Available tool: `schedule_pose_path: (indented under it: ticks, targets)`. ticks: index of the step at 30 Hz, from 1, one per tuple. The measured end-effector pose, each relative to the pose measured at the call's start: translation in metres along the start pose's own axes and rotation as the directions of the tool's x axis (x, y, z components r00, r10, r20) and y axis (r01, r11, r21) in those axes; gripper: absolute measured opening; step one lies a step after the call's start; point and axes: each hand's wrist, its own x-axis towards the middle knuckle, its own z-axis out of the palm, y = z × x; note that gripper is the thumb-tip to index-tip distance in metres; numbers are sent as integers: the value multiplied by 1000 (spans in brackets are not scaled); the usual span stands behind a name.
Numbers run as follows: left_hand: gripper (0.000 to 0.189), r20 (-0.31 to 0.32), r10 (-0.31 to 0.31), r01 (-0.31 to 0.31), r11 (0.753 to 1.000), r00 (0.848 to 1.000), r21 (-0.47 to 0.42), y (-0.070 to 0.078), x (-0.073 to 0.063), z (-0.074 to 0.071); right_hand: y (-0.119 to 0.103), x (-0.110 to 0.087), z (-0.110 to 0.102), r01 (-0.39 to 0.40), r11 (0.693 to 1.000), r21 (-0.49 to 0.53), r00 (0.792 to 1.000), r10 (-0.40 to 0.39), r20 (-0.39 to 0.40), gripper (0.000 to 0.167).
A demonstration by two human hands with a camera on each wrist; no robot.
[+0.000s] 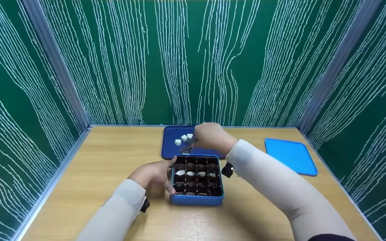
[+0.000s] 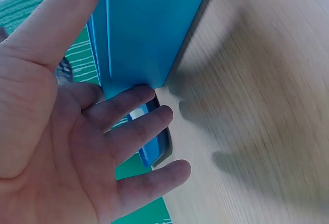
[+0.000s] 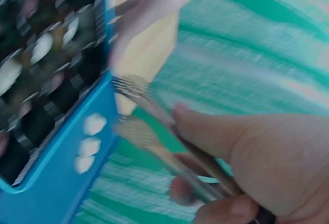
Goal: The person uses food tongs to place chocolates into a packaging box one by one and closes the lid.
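My right hand (image 1: 211,136) holds a pair of metal tongs (image 3: 190,170) over the navy tray (image 1: 168,150), near the far edge of a blue box (image 1: 197,201). The tongs' tips are blurred, and I cannot tell whether anything sits between them. Inside the box, a dark divided insert (image 1: 217,190) carries dark brown pieces and a row of white pieces (image 1: 190,173). Three white pieces (image 1: 178,142) lie on the tray. At the box's left side, my left hand (image 1: 154,175) touches the wall with spread fingers, thumb by the near corner.
A bright blue lid-like panel (image 1: 290,155) lies on the wooden table (image 1: 112,147) at the right. Green walls (image 1: 112,67) with white wavy lines enclose the table at the back and both sides.
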Motion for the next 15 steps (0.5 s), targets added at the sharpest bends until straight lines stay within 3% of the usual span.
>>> schedule_pose_path:
  ticks: [4, 7, 15]
  targets:
    - [150, 11, 6, -6, 1000, 1000, 3, -1, 1, 0, 18, 17, 25, -92, 995, 49, 996, 92, -3, 32]
    - [149, 11, 1, -1, 1000, 1000, -1, -1, 1, 0, 23, 26, 39, -119, 991, 61, 993, 118, 6, 34]
    - [148, 1, -23, 23, 1000, 1000, 6, -1, -1, -1, 20, 39, 59, -118, 986, 121, 993, 114, 38, 30]
